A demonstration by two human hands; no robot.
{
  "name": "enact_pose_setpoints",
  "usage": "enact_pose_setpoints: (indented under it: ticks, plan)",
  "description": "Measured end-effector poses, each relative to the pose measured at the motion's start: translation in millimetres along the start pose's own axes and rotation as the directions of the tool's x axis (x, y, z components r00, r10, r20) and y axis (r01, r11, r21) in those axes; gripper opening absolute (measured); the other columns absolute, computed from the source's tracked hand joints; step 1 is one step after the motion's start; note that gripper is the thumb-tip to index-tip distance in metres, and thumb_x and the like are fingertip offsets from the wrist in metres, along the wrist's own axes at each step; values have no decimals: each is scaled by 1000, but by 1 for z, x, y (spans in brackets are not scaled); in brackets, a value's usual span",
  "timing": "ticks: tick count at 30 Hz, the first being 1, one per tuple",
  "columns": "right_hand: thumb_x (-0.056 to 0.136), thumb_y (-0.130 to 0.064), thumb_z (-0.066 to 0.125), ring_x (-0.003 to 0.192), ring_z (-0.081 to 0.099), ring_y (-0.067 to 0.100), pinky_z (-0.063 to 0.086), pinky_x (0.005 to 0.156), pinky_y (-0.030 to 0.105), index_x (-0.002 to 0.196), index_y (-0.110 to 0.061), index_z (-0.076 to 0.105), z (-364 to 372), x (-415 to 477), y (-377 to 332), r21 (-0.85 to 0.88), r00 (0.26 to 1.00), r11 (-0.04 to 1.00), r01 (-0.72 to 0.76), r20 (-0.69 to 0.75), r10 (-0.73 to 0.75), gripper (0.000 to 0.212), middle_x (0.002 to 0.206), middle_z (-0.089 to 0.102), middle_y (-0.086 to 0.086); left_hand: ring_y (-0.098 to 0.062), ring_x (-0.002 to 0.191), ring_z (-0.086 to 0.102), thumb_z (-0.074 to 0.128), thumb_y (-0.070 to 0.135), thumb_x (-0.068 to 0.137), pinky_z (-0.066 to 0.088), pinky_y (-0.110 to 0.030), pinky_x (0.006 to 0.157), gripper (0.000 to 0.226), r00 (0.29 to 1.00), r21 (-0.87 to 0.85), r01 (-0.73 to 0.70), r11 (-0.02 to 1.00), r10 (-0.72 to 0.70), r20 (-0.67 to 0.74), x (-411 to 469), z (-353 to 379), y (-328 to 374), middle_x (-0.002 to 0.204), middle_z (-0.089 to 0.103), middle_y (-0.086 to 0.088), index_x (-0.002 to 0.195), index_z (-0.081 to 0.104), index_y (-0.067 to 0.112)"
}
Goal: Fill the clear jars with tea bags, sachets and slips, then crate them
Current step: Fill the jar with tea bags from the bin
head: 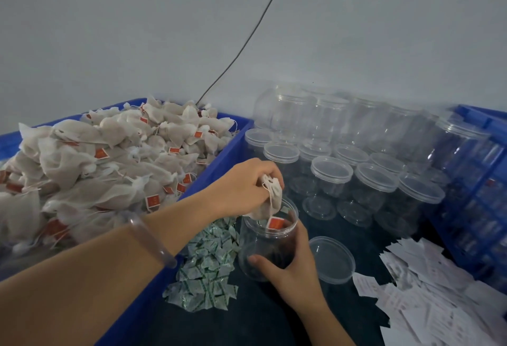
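Your left hand (241,189) pinches a tea bag (270,200) at the mouth of the open jar (267,238), which your right hand (290,269) grips toward the table's (274,318) near edge. You're early on, I'd judge: many empty jars (356,175) wait behind it, toward the far edge.

2 blue crates are in view, a left crate (222,156) and a right crate (477,118). Tea bags (109,170), sachets (208,266) and slips (428,299) make 1 heap each, too many to count. There are 1 open jar (263,249), 1 loose lid (332,260) and at least 8 lidded jars (332,173). 2 hands show: left hand (244,189), right hand (293,271).
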State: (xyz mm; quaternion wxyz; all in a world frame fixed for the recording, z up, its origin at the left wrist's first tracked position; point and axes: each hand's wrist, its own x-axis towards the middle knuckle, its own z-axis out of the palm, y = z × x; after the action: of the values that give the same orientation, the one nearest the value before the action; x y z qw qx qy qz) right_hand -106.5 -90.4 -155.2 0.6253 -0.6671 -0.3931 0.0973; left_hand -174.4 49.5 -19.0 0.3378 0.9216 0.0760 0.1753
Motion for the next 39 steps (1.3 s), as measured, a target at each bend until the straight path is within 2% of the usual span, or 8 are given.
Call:
enact_pose_setpoints:
  ticks: [9,12,15,19,24,28,34,39]
  plan:
    - [56,-39,86,120,54,-5,45,92,9,133,-47,40,-1,-1,-1,21,1000,1000,-16,15,15,90,127,57,-28,-10,77,60,63,15,86,48,-25,65,12,993,98,-77,992,85,-78,1,-2,-3,87,64,9,91,58,26]
    - [57,-36,86,117,57,-3,48,90,12,129,-55,40,-1,-2,-1,36,999,999,-26,28,25,87,125,59,-26,-6,93,55,69,27,85,45,-24,81,13,990,322,-55,945,10,141,1,1,-9,96,59,15,96,64,28]
    - [56,-37,86,114,55,-11,45,84,4,118,-75,36,-1,-1,-3,23,1000,1000,-12,19,12,88,122,57,-34,0,100,52,69,28,86,40,-18,88,16,975,277,-28,961,-35,219,0,0,-7,101,55,20,100,63,32]
    - [52,-44,86,115,54,-11,45,85,5,116,-78,34,-2,-1,-2,23,1000,1000,2,15,-2,89,124,55,-37,-5,98,60,57,16,93,45,-22,86,19,995,314,100,944,-96,-29,1,-35,-12,104,63,14,103,66,30]
    - [49,-52,85,115,52,-13,45,85,4,126,-65,31,-2,-2,0,30,999,999,-20,25,20,95,122,50,-44,-20,84,63,63,14,89,52,-32,77,7,834,579,521,627,-518,-189,-15,-88,-51,98,65,-7,95,62,11]
    - [48,-51,85,114,52,-14,44,85,4,128,-60,33,-1,-2,0,25,1000,999,-23,19,22,96,122,50,-43,-24,93,61,81,24,74,54,-39,89,35,670,690,596,412,-729,-143,-27,-108,-58,96,60,-4,97,58,13]
    - [62,-21,93,114,51,-15,44,84,3,131,-57,31,-3,-3,6,8,1000,1000,-18,23,18,100,121,51,-43,-21,91,61,86,34,66,53,-31,79,46,594,706,594,386,-802,-61,-32,-115,-45,90,60,-1,98,61,13]
    - [62,-19,92,113,52,-16,43,82,2,131,-56,32,-3,-3,7,9,1000,1000,-20,12,19,99,120,52,-43,-23,93,64,78,16,78,56,-35,88,33,632,605,669,433,-759,-156,-35,-117,-48,98,63,-8,106,64,7]
